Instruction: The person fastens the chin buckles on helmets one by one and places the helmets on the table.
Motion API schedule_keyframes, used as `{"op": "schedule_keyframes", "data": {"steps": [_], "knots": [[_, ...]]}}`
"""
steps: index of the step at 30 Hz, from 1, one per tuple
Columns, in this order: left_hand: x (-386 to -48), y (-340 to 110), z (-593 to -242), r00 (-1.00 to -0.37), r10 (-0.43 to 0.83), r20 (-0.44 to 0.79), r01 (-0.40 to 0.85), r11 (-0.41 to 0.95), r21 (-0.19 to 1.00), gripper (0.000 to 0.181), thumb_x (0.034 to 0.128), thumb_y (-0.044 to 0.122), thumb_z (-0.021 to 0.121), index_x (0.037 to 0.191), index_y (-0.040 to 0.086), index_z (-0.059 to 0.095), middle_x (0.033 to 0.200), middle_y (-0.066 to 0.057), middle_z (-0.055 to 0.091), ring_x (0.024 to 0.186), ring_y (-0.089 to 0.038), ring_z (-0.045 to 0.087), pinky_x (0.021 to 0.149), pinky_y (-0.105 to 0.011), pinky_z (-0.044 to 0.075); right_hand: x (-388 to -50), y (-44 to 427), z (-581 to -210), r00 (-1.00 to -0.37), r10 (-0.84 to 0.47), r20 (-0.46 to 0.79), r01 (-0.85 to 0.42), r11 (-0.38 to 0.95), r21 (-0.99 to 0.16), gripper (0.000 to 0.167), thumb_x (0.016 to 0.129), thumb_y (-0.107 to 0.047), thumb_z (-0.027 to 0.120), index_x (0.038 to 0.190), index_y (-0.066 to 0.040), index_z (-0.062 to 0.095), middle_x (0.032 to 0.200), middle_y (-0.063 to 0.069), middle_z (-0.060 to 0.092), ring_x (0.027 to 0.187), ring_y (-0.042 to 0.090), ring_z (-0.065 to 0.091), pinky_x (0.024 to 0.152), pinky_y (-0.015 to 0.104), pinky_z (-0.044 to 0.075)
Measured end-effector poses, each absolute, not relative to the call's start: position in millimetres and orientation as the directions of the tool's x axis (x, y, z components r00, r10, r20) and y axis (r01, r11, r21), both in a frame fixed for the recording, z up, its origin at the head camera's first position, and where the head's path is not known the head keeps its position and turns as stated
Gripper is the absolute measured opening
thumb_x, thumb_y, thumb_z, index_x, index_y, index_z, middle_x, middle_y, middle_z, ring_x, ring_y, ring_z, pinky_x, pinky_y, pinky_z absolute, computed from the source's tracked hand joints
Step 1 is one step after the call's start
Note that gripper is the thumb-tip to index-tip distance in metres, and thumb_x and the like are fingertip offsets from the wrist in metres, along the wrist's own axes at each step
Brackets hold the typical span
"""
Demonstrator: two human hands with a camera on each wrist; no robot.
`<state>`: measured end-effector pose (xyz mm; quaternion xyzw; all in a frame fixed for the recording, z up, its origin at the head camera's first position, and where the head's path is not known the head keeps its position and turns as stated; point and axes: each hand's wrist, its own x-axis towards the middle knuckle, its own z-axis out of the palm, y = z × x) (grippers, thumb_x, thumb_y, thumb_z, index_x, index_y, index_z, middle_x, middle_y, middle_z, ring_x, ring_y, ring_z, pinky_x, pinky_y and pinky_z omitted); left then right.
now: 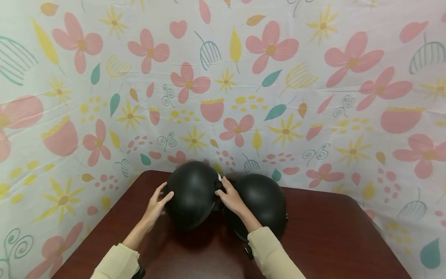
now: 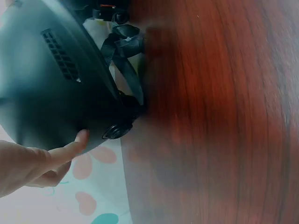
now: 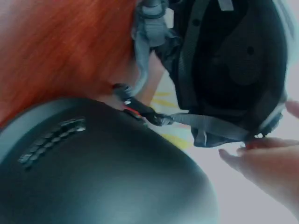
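Note:
Two black helmets are together at the far side of the table. My left hand holds the left helmet by its left side, thumb on the shell. At its right edge my right hand grips the rim. This helmet is tilted, and the right wrist view looks into its dark padded inside. A grey strap with a buckle hangs from it. The second helmet sits just to the right, dome up, under my right forearm. In the left wrist view a round knob shows near the fingers.
The dark red wooden table has rounded far corners. Behind and to the left of it hangs a white cloth printed with flowers and leaves, close to the table's far edge. A black strap end lies below the second helmet.

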<state>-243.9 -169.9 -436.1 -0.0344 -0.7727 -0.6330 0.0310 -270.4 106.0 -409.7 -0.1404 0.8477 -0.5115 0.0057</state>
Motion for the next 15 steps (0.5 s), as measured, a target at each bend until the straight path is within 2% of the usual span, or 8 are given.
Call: {"op": "schedule_keyframes", "data": {"steps": [2,8,12,15], "knots": [[-243.6,-172.2,-437.0,-0.996,0.018,0.086,0.088,0.207,0.974,0.069,0.0996,0.035,0.053,0.157,0.018,0.017,0.152,-0.026,0.021,0.134,-0.045,0.038,0.088,-0.052,0.053,-271.5,109.8,-416.3,-0.953,-0.284,0.105,-0.223,0.421,-0.879,0.069,0.100,-0.031,0.050,0.156,-0.003,0.019,0.164,0.017,0.014,0.150,0.040,0.015,0.116,0.060,0.024],[-243.2,-173.4,-441.1,-0.997,0.027,0.068,0.073,0.235,0.969,0.076,0.0955,0.035,0.060,0.157,0.021,0.017,0.148,-0.024,0.029,0.125,-0.042,0.048,0.079,-0.043,0.054,-271.5,111.3,-433.5,-0.945,-0.321,0.062,-0.196,0.402,-0.894,0.084,0.093,-0.044,0.063,0.158,-0.016,0.017,0.161,0.023,0.020,0.148,0.046,0.019,0.111,0.065,0.028],[-241.6,-171.2,-444.1,-0.997,0.022,0.073,0.076,0.250,0.965,0.078,0.0931,0.034,0.064,0.156,0.021,0.019,0.143,-0.022,0.034,0.122,-0.040,0.050,0.077,-0.042,0.055,-270.6,107.7,-440.5,-0.942,-0.333,0.043,-0.178,0.388,-0.904,0.092,0.089,-0.045,0.068,0.159,-0.019,0.013,0.163,0.021,0.014,0.148,0.046,0.015,0.110,0.067,0.026],[-240.9,-167.8,-446.4,-0.995,0.033,0.097,0.103,0.268,0.958,0.080,0.0911,0.030,0.067,0.155,0.019,0.021,0.140,-0.023,0.036,0.123,-0.041,0.050,0.080,-0.045,0.055,-270.6,107.2,-444.2,-0.943,-0.331,0.025,-0.156,0.375,-0.914,0.098,0.087,-0.045,0.071,0.159,-0.020,0.008,0.164,0.017,0.009,0.149,0.046,0.012,0.111,0.067,0.025]]}}
